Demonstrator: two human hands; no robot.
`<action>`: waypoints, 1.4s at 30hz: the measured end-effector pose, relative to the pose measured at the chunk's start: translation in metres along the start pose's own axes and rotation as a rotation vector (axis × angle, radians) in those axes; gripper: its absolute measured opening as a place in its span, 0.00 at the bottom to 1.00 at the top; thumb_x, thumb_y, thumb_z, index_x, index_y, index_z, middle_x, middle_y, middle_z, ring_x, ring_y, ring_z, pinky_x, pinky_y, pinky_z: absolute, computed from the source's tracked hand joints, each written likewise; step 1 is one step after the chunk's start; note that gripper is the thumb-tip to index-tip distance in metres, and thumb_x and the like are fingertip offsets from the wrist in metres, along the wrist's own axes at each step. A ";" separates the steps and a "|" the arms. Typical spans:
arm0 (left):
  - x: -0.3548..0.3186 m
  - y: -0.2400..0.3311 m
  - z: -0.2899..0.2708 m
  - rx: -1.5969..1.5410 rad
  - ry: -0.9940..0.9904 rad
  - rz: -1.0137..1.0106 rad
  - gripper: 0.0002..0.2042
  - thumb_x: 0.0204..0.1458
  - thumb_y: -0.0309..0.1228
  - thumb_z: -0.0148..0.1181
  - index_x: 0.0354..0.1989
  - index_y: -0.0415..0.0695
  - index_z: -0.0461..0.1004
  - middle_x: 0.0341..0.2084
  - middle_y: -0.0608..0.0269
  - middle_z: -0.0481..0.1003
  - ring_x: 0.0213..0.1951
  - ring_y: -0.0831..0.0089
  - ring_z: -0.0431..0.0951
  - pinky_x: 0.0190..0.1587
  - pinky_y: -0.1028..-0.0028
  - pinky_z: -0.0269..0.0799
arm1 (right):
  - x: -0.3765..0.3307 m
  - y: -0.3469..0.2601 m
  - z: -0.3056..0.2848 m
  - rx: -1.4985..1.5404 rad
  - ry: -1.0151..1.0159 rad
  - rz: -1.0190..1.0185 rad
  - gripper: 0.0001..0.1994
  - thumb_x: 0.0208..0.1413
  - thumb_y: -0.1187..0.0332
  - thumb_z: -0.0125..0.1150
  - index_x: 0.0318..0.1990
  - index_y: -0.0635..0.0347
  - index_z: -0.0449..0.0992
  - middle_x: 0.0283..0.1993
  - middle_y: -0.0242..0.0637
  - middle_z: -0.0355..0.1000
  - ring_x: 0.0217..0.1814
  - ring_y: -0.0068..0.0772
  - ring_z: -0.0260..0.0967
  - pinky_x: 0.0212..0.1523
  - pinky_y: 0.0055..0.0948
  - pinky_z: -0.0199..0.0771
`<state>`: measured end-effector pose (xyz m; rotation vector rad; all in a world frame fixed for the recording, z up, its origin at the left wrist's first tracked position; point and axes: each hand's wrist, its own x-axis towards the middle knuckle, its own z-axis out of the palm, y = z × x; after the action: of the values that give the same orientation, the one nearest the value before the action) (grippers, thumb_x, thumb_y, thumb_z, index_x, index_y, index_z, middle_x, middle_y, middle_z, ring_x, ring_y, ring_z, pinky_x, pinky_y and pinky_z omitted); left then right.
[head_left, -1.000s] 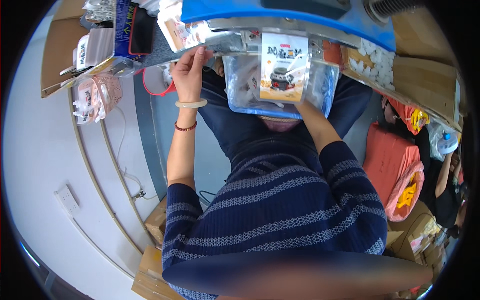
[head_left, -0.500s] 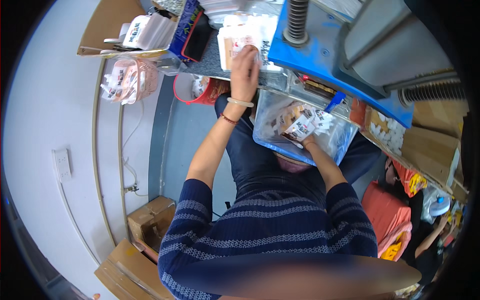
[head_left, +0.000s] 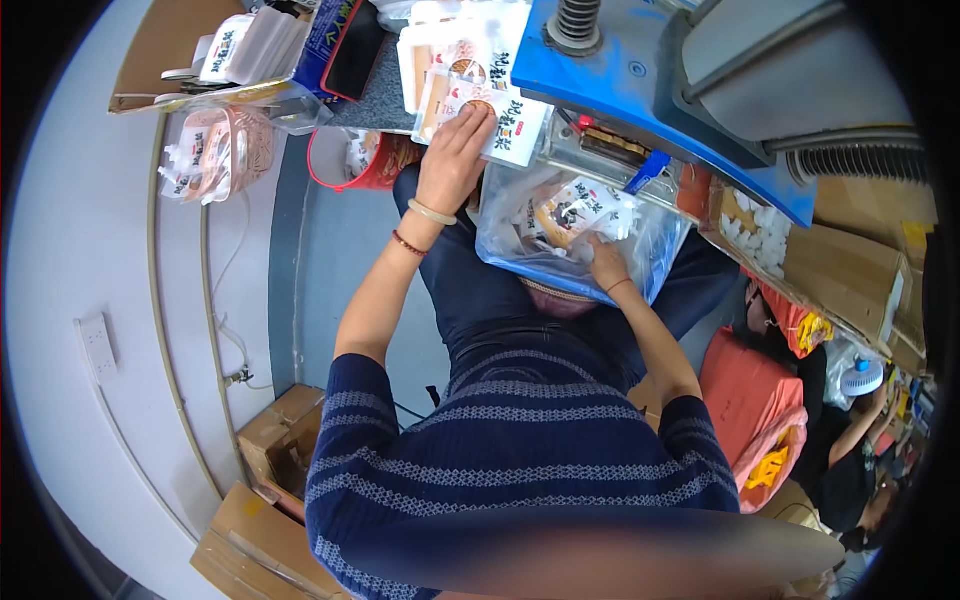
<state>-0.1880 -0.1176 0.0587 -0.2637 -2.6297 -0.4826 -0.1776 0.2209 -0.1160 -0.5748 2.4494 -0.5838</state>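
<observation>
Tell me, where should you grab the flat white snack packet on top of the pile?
Grip the flat white snack packet by its near edge, coming from the person's side. It lies flat on the stack, the left hand already rests on it there, and the blue machine crowds its far right side.

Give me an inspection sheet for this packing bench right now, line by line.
Surface: grey bench top, mostly covered.
Job's things: white snack packets under the left hand; clear bag holding one packet, right hand inside it.
Clutter: red tub, pink basket, cardboard boxes.
Fingers: left flat, open; right hidden.
Cables: thin lead on the wall.
Surroundings: blue sealing machine, orange sack.
</observation>
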 end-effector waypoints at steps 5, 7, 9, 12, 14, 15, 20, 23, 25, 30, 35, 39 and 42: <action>0.002 0.001 -0.014 -0.041 0.020 -0.029 0.26 0.43 0.17 0.55 0.56 0.44 0.72 0.53 0.57 0.73 0.56 0.61 0.72 0.57 0.65 0.67 | 0.046 -0.034 -0.040 0.051 0.362 -0.001 0.15 0.49 0.76 0.56 0.47 0.62 0.69 0.38 0.57 0.74 0.39 0.59 0.74 0.40 0.50 0.73; 0.021 0.015 -0.003 -0.069 0.044 0.009 0.26 0.43 0.17 0.56 0.55 0.45 0.73 0.53 0.57 0.73 0.55 0.60 0.72 0.56 0.65 0.68 | 0.088 0.074 0.019 -0.070 0.249 -0.019 0.14 0.49 0.73 0.58 0.45 0.62 0.70 0.39 0.56 0.74 0.40 0.59 0.73 0.41 0.50 0.73; 0.025 0.021 0.008 -0.075 0.057 0.034 0.25 0.43 0.17 0.56 0.54 0.45 0.73 0.52 0.58 0.74 0.55 0.60 0.73 0.55 0.65 0.68 | 0.097 0.105 0.055 -0.170 0.117 -0.048 0.14 0.48 0.71 0.60 0.44 0.62 0.71 0.40 0.56 0.74 0.41 0.59 0.73 0.41 0.49 0.73; 0.014 0.010 0.003 -0.012 0.097 0.006 0.22 0.43 0.18 0.57 0.50 0.44 0.75 0.49 0.59 0.75 0.52 0.60 0.74 0.52 0.65 0.70 | 0.091 0.047 0.061 0.011 0.070 0.162 0.14 0.47 0.64 0.64 0.37 0.64 0.73 0.40 0.52 0.76 0.44 0.56 0.74 0.44 0.47 0.73; 0.020 0.013 0.004 -0.032 0.136 0.007 0.18 0.43 0.18 0.58 0.45 0.44 0.77 0.47 0.60 0.76 0.48 0.60 0.76 0.50 0.65 0.70 | 0.080 0.043 0.042 0.098 0.157 0.113 0.13 0.49 0.64 0.63 0.37 0.64 0.72 0.41 0.52 0.76 0.45 0.56 0.74 0.44 0.46 0.73; 0.022 0.016 0.005 -0.019 0.156 -0.013 0.16 0.42 0.17 0.58 0.41 0.42 0.78 0.44 0.60 0.78 0.45 0.59 0.76 0.48 0.65 0.71 | 0.075 0.040 0.029 0.189 0.238 0.052 0.13 0.50 0.64 0.62 0.37 0.64 0.72 0.41 0.53 0.76 0.45 0.57 0.74 0.45 0.45 0.74; 0.022 0.048 -0.033 -0.361 0.226 -0.200 0.14 0.42 0.15 0.58 0.39 0.38 0.79 0.39 0.57 0.79 0.42 0.64 0.78 0.46 0.71 0.73 | -0.026 -0.044 -0.090 0.605 0.467 -0.136 0.10 0.55 0.76 0.61 0.45 0.61 0.75 0.35 0.34 0.75 0.36 0.21 0.73 0.37 0.20 0.71; 0.010 0.095 -0.063 -0.903 0.100 -0.474 0.14 0.47 0.14 0.58 0.43 0.34 0.79 0.37 0.60 0.80 0.36 0.80 0.77 0.41 0.80 0.72 | -0.091 -0.095 -0.149 0.727 0.442 -0.141 0.09 0.57 0.77 0.60 0.45 0.61 0.75 0.37 0.30 0.75 0.37 0.19 0.71 0.38 0.17 0.69; 0.008 0.102 -0.057 -1.044 -0.002 -0.576 0.11 0.50 0.16 0.60 0.42 0.33 0.79 0.33 0.63 0.80 0.34 0.83 0.76 0.37 0.81 0.72 | -0.109 -0.112 -0.158 0.917 0.417 -0.054 0.09 0.57 0.76 0.61 0.45 0.62 0.76 0.39 0.29 0.75 0.39 0.19 0.71 0.40 0.17 0.68; 0.004 0.111 -0.040 -1.190 -0.216 -0.713 0.08 0.49 0.22 0.66 0.38 0.36 0.82 0.28 0.68 0.80 0.30 0.86 0.73 0.34 0.85 0.68 | -0.117 -0.147 -0.191 0.659 0.483 -0.191 0.12 0.54 0.75 0.65 0.45 0.64 0.78 0.38 0.32 0.74 0.35 0.18 0.67 0.38 0.19 0.67; 0.011 0.122 -0.040 -1.206 -0.304 -0.628 0.08 0.50 0.23 0.66 0.38 0.36 0.81 0.28 0.67 0.80 0.31 0.86 0.74 0.36 0.83 0.70 | -0.114 -0.184 -0.248 0.569 0.669 -0.410 0.11 0.51 0.76 0.66 0.43 0.64 0.78 0.37 0.35 0.74 0.35 0.24 0.66 0.39 0.22 0.68; 0.014 0.118 -0.040 -1.112 -0.388 -0.471 0.08 0.52 0.22 0.63 0.40 0.34 0.80 0.29 0.66 0.80 0.32 0.84 0.75 0.36 0.81 0.72 | -0.107 -0.175 -0.259 0.346 0.606 -0.584 0.09 0.52 0.74 0.65 0.41 0.64 0.78 0.38 0.39 0.75 0.38 0.36 0.69 0.42 0.30 0.70; 0.025 0.114 -0.051 -1.226 -0.775 -0.596 0.09 0.54 0.26 0.64 0.41 0.35 0.80 0.29 0.67 0.80 0.32 0.84 0.75 0.36 0.81 0.72 | -0.106 -0.166 -0.279 0.072 0.444 -0.626 0.09 0.54 0.72 0.63 0.42 0.64 0.78 0.39 0.42 0.75 0.41 0.43 0.70 0.45 0.35 0.70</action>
<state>-0.1596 -0.0288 0.1457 0.0104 -2.6227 -2.6015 -0.2187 0.2179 0.2232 -1.3194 2.6134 -1.1428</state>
